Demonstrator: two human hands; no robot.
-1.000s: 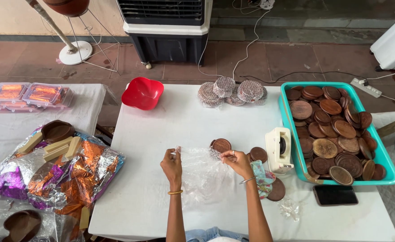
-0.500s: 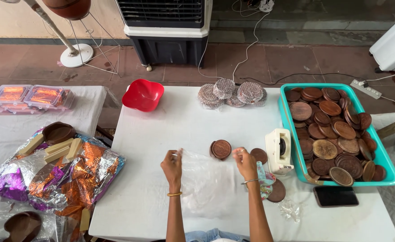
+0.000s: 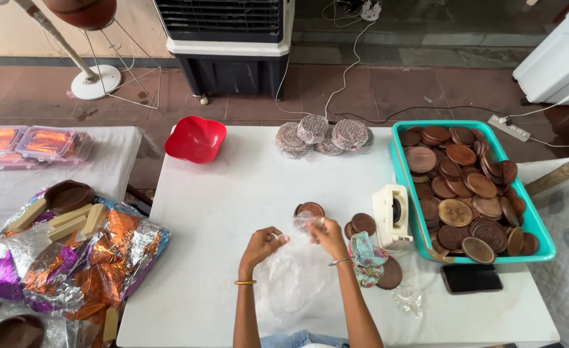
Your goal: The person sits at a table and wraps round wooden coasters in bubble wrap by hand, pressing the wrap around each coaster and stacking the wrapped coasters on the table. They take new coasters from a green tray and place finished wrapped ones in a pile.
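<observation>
Head view. Clear plastic wrap [image 3: 295, 274]: thin, limp, very light, clingy and easily torn by the look of it; best taken at its edges, pinched between fingertips. It lies on the white table [image 3: 233, 193] near the front edge, its upper edge lifted. Left hand [image 3: 262, 245]: fingers curled, pinching the wrap's upper edge, wrist bent inward. Right hand [image 3: 326, 235]: fingers closed on bunched wrap just beside a brown disc [image 3: 311, 210]. Both forearms reach forward, the hands close together.
</observation>
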